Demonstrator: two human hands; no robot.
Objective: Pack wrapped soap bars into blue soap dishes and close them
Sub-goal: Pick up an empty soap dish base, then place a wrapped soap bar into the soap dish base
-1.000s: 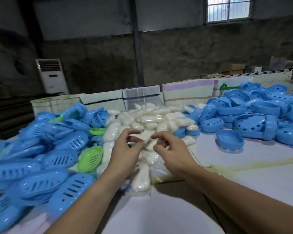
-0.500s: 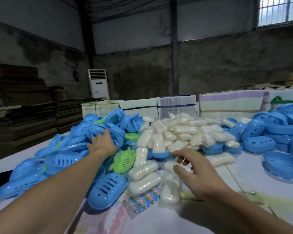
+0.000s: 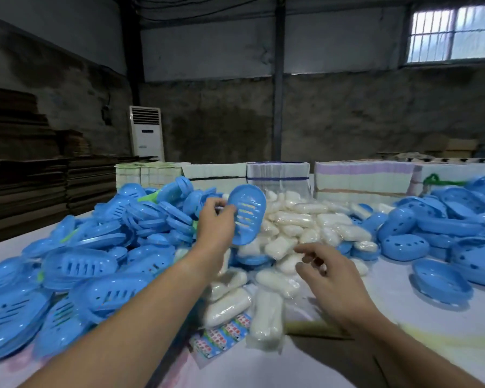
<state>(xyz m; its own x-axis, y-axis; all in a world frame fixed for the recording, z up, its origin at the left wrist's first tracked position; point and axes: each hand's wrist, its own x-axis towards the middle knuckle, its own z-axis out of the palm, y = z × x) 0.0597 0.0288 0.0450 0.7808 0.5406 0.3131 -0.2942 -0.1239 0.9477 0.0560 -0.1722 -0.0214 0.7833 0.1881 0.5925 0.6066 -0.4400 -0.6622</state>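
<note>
From the head camera, the left hand (image 3: 216, 224) grips a blue slotted soap dish half (image 3: 247, 214) by its edge, lifted above the heap of blue dishes (image 3: 90, 264) on the table (image 3: 403, 312). The right hand (image 3: 331, 278) hovers with loosely curled fingers, holding nothing, over the pile of wrapped soap bars (image 3: 291, 225) in the middle. More blue dishes (image 3: 445, 222) lie at right.

Left hand (image 3: 216, 224) grips a slotted blue dish (image 3: 247, 214) above wrapped soaps (image 3: 291, 219).
</note>
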